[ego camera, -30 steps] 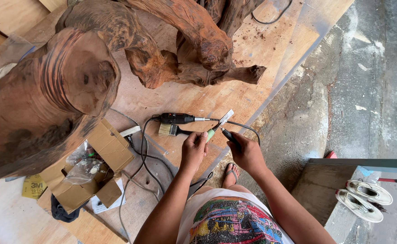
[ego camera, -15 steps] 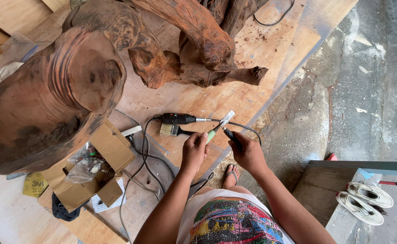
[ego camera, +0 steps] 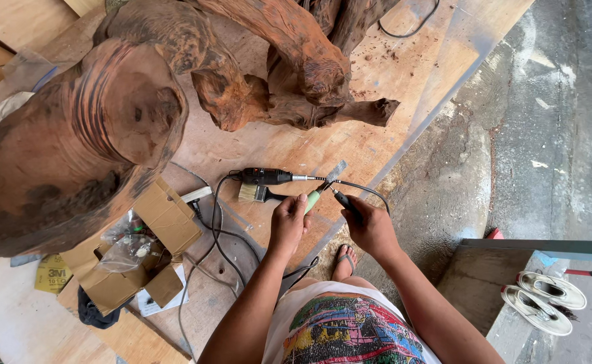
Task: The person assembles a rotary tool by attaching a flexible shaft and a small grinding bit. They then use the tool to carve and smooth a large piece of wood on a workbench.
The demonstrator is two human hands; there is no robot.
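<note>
My left hand [ego camera: 288,224] grips a small tool with a pale green handle [ego camera: 313,199] whose metal tip points up toward a small clear piece [ego camera: 337,170]. My right hand [ego camera: 371,228] holds a slim black handpiece [ego camera: 346,202] on a black flexible cable [ego camera: 366,190]. Just beyond the hands lie a black rotary tool [ego camera: 263,176] and a paintbrush [ego camera: 254,194] on the plywood board [ego camera: 377,135]. A big reddish carved wood root piece [ego camera: 107,128] fills the upper left.
An open cardboard box [ego camera: 134,259] with plastic bags sits to the left, beside black cables [ego camera: 218,229] and a yellow sandpaper pack [ego camera: 54,274]. My sandalled foot [ego camera: 344,259] rests below the board's edge. Concrete floor lies right, with a green-edged bench and white shoes [ego camera: 538,300].
Both hands stay together at the board's edge, shifted only slightly. The view has drifted a little.
</note>
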